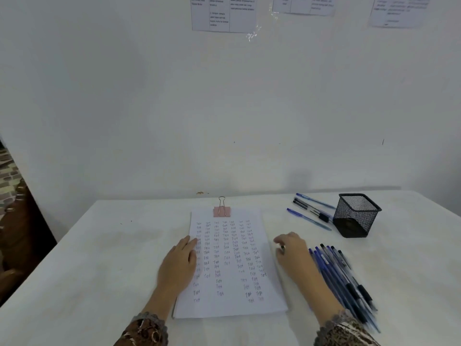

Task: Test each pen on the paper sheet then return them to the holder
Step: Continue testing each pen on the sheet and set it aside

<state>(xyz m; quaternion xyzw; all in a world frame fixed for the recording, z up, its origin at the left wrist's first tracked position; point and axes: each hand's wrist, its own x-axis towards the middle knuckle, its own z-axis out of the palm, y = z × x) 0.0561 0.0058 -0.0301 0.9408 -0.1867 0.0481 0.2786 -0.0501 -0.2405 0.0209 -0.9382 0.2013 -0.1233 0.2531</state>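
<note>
A white paper sheet [232, 305], covered in columns of small handwritten test words, lies in the middle of the table under a pink binder clip [221, 211]. My left hand [178, 264] rests flat on the sheet's left edge. At the right edge of the sheet, my right hand [291, 253] has its fingers curled round a dark pen [282, 247], of which only the tip shows. A row of several blue and black pens [346, 280] lies just right of that hand. The black mesh holder [355, 216] stands at the back right and looks empty. Several pens [310, 212] lie to its left.
A white cloth covers the table [99, 258], which is pushed against a white wall. Printed sheets [223, 13] are taped high on the wall. A dark wooden piece of furniture [17, 236] stands off the table's left edge.
</note>
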